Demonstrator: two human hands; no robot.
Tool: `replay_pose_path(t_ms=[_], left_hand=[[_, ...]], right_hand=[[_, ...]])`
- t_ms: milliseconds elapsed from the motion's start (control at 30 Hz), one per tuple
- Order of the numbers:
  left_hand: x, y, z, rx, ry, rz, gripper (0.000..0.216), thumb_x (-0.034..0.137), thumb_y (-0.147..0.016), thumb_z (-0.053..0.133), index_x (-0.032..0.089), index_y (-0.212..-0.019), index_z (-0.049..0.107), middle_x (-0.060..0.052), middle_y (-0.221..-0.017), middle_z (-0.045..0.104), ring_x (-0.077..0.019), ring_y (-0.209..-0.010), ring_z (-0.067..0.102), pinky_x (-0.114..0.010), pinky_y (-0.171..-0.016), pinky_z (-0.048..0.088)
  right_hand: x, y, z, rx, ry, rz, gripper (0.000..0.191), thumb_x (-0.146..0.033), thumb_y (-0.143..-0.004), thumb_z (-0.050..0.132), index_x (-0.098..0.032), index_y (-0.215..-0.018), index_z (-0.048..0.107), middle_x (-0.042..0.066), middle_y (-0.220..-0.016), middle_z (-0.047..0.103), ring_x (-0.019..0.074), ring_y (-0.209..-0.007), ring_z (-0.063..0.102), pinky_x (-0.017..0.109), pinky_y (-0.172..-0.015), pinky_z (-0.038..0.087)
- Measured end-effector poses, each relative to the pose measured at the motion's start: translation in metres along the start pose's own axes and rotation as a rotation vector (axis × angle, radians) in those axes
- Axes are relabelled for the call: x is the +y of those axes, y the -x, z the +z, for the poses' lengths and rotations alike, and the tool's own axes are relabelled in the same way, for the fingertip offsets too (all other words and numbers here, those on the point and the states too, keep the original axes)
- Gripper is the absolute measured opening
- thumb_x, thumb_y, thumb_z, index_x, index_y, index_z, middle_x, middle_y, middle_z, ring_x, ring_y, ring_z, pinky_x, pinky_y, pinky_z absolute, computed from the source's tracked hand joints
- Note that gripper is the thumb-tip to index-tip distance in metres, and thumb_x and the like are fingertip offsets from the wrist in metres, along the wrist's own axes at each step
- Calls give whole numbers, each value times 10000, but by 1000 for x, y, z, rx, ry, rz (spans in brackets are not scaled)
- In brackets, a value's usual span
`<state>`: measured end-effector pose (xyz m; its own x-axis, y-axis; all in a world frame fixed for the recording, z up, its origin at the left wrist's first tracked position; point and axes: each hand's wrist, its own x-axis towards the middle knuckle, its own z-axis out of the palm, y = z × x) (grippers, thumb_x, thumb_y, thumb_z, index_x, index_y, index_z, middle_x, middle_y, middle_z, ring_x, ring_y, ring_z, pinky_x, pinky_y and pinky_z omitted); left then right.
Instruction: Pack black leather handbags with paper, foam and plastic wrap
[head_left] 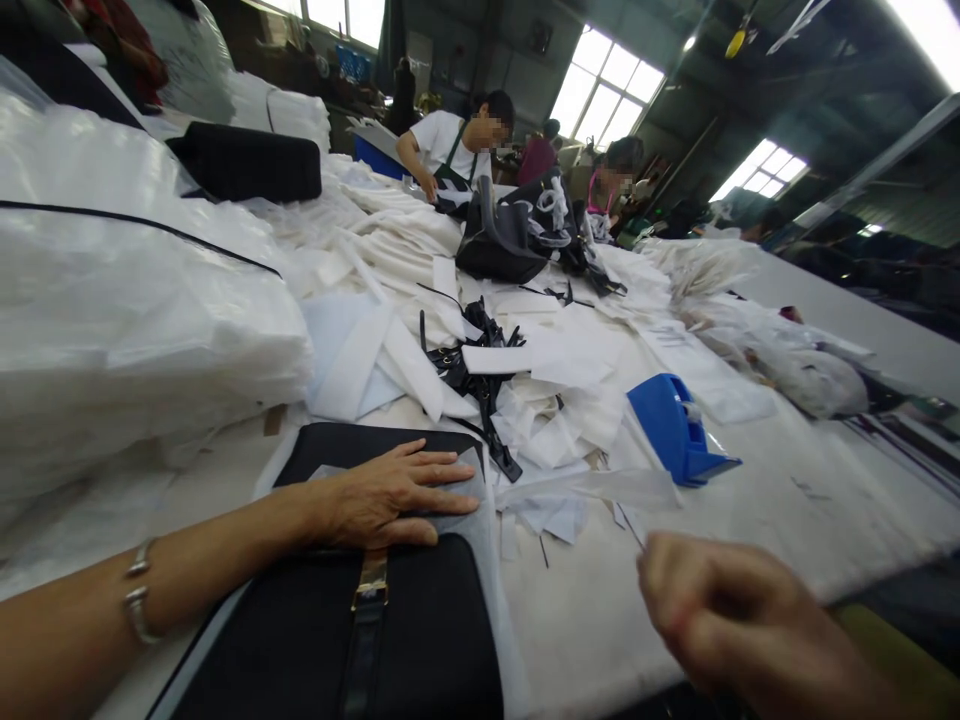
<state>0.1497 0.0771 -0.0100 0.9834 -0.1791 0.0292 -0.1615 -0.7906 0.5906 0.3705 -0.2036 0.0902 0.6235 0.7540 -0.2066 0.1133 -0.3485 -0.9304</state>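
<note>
My left hand (390, 495) lies flat with its fingers stretched out on a black bag (420, 610). A thin translucent sheet (457, 490) shows under the fingertips. Below the palm, a black strap (360, 655) with a gold-coloured buckle (371, 585) runs down the bag's front. White wrapping (491, 570) shows along the bag's edges. To the right, over the table's near edge, my right hand (720, 600) is blurred, its fingers curled closed and apart from the bag. What it holds, if anything, I cannot make out; a thin line shows by its fingertips.
A blue tape dispenser (675, 430) stands on the white table (787, 500). Black straps (480, 370) lie among white foam and paper scraps (540, 430). Large plastic-wrapped stacks (150, 290) fill the left. Farther back, people (450, 145) work near black bags (499, 240).
</note>
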Motion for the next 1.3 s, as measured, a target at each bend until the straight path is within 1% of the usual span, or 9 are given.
replay_pose_path(t_ms=[100, 200, 333, 433, 500, 633, 867, 1167, 1300], left_hand=[[3, 0, -2, 0, 1, -9, 506, 525, -969, 448, 399, -1457, 397, -25, -1571, 330, -293, -1460, 267, -489, -1186, 151], [4, 0, -3, -8, -5, -12, 506, 521, -968, 456, 397, -1455, 400, -27, -1573, 325, -296, -1461, 263, -495, -1185, 150], [3, -1, -3, -12, 1, -5, 509, 505, -966, 472, 388, -1456, 403, -39, -1572, 325, -314, -1459, 263, -523, -1183, 143], [3, -1, -2, -18, 11, -15, 514, 497, -968, 474, 388, -1463, 391, -38, -1576, 314, -318, -1462, 254, -531, -1184, 135], [3, -1, -2, -35, 14, -23, 516, 504, -969, 466, 389, -1466, 385, -32, -1582, 301, -321, -1466, 241, -542, -1184, 125], [2, -1, 0, -63, 17, -35, 517, 522, -976, 434, 395, -1472, 369, -20, -1597, 267, -325, -1474, 213, -558, -1181, 105], [-4, 1, 5, -4, 36, 14, 519, 526, -971, 441, 412, -1471, 361, -9, -1596, 276, -312, -1470, 230, -528, -1188, 112], [-3, 1, 6, -9, 22, 1, 522, 545, -967, 435, 405, -1466, 374, -10, -1594, 282, -313, -1470, 231, -558, -1181, 114], [-5, 1, 7, 17, 36, 15, 518, 538, -963, 451, 410, -1460, 382, -9, -1588, 299, -311, -1465, 246, -547, -1184, 126]], right_hand=[[20, -40, 24, -105, -66, 277, 464, -570, -651, 804, -170, -572, 583, -23, -472, 534, 83, -388, 471, 191, -369, 360], [38, -74, 36, 0, -156, 518, 590, -734, -726, 627, -157, -614, 584, 4, -504, 574, 89, -361, 499, 173, -323, 327], [49, -100, 30, 75, -155, 658, 503, -603, -813, 634, -124, -662, 618, 60, -496, 628, 100, -338, 525, 160, -308, 358], [48, -101, 21, 88, -180, 646, 239, -314, -827, 697, -112, -712, 640, 96, -577, 697, 134, -410, 613, 189, -375, 471], [44, -94, 19, 37, -285, 605, 128, -213, -773, 739, -110, -760, 664, 116, -694, 742, 189, -554, 704, 264, -517, 580], [36, -79, 22, -43, -454, 516, 259, -220, -651, 853, -106, -844, 724, 145, -864, 767, 272, -811, 748, 388, -772, 619], [45, -88, 32, 103, -417, 254, 316, -300, -541, 926, -117, -693, 719, 56, -656, 725, 180, -595, 699, 315, -642, 630], [59, -100, 63, 290, -630, 139, 330, -315, -570, 912, -178, -657, 624, -55, -595, 651, 96, -529, 601, 229, -565, 553], [60, -98, 68, 320, -687, 181, 359, -355, -582, 899, -215, -733, 605, -69, -664, 664, 117, -590, 623, 257, -572, 563]])
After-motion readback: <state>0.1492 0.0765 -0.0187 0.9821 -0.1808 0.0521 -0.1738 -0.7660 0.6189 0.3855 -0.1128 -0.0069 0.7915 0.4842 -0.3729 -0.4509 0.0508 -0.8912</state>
